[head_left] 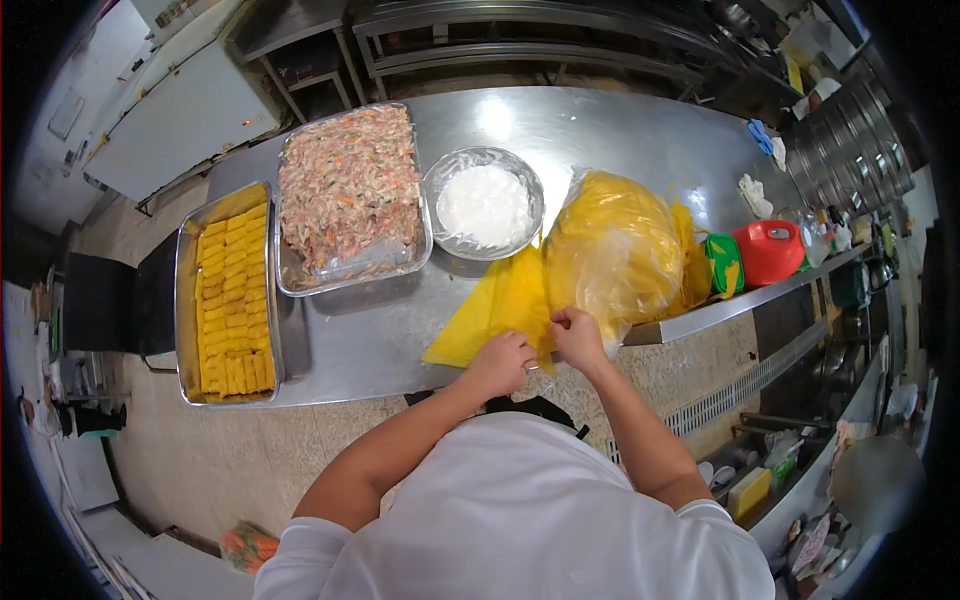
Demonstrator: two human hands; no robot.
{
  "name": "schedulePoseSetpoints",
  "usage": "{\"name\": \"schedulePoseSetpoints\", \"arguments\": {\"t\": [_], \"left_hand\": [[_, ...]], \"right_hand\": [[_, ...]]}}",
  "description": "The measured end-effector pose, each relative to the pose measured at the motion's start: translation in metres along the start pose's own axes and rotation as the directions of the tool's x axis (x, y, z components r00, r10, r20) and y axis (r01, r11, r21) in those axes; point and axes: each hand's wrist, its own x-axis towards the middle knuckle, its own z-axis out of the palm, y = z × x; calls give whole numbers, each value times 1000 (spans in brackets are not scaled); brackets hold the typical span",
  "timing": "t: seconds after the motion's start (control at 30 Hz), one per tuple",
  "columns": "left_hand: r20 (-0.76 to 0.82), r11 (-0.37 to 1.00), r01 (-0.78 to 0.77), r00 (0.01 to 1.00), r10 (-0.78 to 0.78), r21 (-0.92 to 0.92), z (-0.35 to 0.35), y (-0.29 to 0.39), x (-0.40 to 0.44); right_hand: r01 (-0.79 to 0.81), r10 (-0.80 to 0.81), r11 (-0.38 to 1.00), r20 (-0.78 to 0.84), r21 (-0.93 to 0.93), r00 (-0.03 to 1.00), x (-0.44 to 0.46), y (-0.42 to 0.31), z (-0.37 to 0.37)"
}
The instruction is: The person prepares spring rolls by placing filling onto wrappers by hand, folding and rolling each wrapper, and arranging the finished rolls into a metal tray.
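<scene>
Yellow sheets [490, 305] lie at the front edge of the steel table, beside a clear plastic bag [620, 245] full of more yellow sheets. My left hand [503, 363] has its fingers closed on the near edge of the yellow sheets. Just to its right, my right hand [578, 338] pinches the sheets' edge near the bag. Behind them stands a metal bowl [435, 205] of white paste. A large tray [427, 235] of shredded meat and vegetable mix is left of the bowl. Farther left, a metal tray [186, 300] holds rows of yellow rolls.
A red container [770, 254] and a green container [722, 264] stand right of the bag. A crumpled white cloth [755, 197] lies near the right end of the steel table [640, 120]. A black chair [105, 300] is at the left. Large metal pots [850, 145] are at the far right.
</scene>
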Motion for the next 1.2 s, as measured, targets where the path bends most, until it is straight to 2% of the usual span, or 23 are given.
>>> {"name": "schedulePoseSetpoints", "arguments": {"t": [0.07,0.17,0.23,0.3,0.37,0.47,0.6,0.77,0.87,0.97,1.07,1.2], "left_hand": [[-28,988,70,997,-75,-140,-6,0,0],[10,951,177,983,-181,-252,-9,-7,3],[56,891,310,949,-310,-332,-15,-6,8],[122,755,485,866,-485,-441,-20,-2,11],[113,716,497,851,-513,-490,-18,-8,12],[118,673,513,833,-541,-533,-24,-9,15],[74,695,449,864,-498,-561,-17,-16,15],[54,683,489,831,-553,-542,-26,-5,15],[24,635,488,803,-595,-599,-27,-5,13],[24,599,469,799,-600,-648,-26,-9,11],[61,582,480,803,-593,-657,-26,-9,10],[57,596,492,799,-599,-635,-32,-3,10]], "right_hand": [[-78,74,991,41,109,996,-16,-16,-13],[14,-12,995,-25,103,1000,-13,31,3],[-110,101,981,64,162,993,-14,38,1],[-234,195,938,169,256,966,-17,34,-3],[-357,257,855,291,377,922,-29,4,-17],[-397,242,815,374,422,895,-31,-6,-12],[-362,219,841,359,403,907,-30,-18,-2],[-356,232,839,321,412,918,-27,-19,10],[-313,201,765,253,563,946,-28,-14,17],[-150,40,856,226,495,973,-36,-26,10],[-72,-8,928,210,366,978,-37,-21,16],[-133,55,895,191,427,980,-32,-8,25]]}}
